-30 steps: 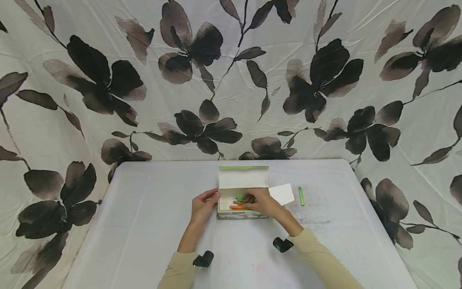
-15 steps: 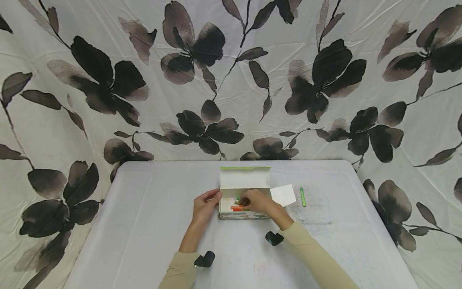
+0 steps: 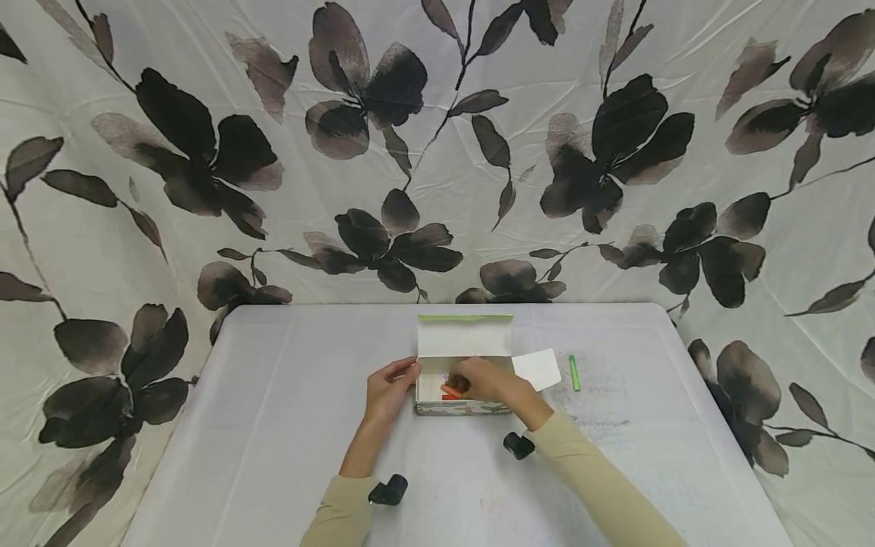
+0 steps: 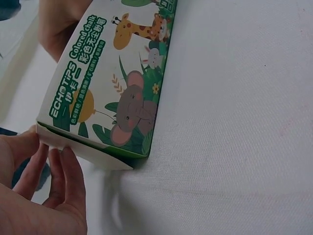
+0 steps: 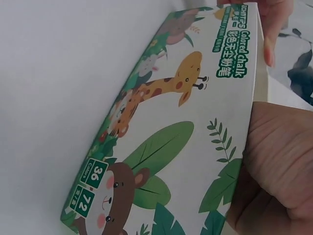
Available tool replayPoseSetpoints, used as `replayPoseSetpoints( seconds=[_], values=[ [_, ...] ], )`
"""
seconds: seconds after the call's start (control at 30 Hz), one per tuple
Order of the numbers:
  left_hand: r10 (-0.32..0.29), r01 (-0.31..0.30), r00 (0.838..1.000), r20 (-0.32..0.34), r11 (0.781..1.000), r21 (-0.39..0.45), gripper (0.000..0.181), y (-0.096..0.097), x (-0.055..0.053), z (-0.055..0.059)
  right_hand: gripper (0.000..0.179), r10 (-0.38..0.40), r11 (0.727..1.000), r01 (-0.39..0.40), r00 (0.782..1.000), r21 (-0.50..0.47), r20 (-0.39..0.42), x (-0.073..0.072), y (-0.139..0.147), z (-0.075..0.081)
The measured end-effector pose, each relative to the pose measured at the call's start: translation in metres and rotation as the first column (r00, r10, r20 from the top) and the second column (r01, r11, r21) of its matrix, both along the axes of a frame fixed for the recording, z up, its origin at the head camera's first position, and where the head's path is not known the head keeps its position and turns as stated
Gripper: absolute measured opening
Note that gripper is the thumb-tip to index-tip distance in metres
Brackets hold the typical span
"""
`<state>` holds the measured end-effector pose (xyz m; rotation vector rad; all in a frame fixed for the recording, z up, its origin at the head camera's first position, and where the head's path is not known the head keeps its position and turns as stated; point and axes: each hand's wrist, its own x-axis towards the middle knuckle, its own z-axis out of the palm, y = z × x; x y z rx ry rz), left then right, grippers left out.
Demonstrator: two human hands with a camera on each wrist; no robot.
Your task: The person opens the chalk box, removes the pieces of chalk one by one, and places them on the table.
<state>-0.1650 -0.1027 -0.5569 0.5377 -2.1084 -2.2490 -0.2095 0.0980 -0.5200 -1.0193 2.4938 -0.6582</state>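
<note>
An open chalk box [image 3: 454, 409] printed with cartoon animals stands on the table, its lid [image 3: 465, 336] raised at the back. My left hand [image 3: 388, 395] holds the box's left end; in the left wrist view its thumb and fingertips are at the white end flap [image 4: 83, 149]. Reaching inside from the right, my right hand [image 3: 488, 381] has curled fingers around chalk. A tilted orange chalk stick [image 3: 451, 390] pokes out by its fingertips, with a red chalk stick [image 3: 449, 397] just below. In the right wrist view the box wall hides those fingertips.
A green chalk stick [image 3: 573, 373] lies on the white tabletop [image 3: 294, 395], right of the box. The box's right side flap [image 3: 536, 369] sticks outward. Behind the table hangs a floral cloth [image 3: 492, 152]. Faint coloured smudges mark the table.
My right hand has shifted slightly left over the chalk in the box. The orange stick has tilted, and the green and olive sticks in the box are now covered. The left hand stays put.
</note>
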Motion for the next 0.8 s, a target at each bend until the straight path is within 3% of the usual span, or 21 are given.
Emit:
replayPoseSetpoints(
  seconds=[0.23, 0.47, 0.63, 0.8],
  values=[
    [-0.008, 0.008, 1.000, 0.012, 1.000, -0.010, 0.030, 0.000, 0.000, 0.000, 0.015, 0.022, 0.998, -0.019, 0.998, -0.055, 0.058, -0.002, 0.010, 0.005],
    [-0.011, 0.012, 1.000, 0.021, 1.000, -0.021, 0.030, -0.001, 0.001, 0.000, 0.013, 0.056, 0.986, -0.046, 0.997, -0.159, 0.057, -0.002, 0.029, 0.010],
    [-0.023, 0.024, 1.000, 0.017, 0.999, -0.023, 0.031, 0.000, 0.001, 0.002, 0.018, 0.031, 0.967, -0.010, 0.997, -0.253, 0.077, -0.001, 0.047, 0.018],
    [-0.022, 0.023, 0.999, 0.030, 0.999, -0.036, 0.031, 0.000, 0.000, 0.002, 0.023, -0.049, 0.954, 0.083, 0.991, -0.289, 0.122, 0.000, 0.066, 0.025]
  ],
)
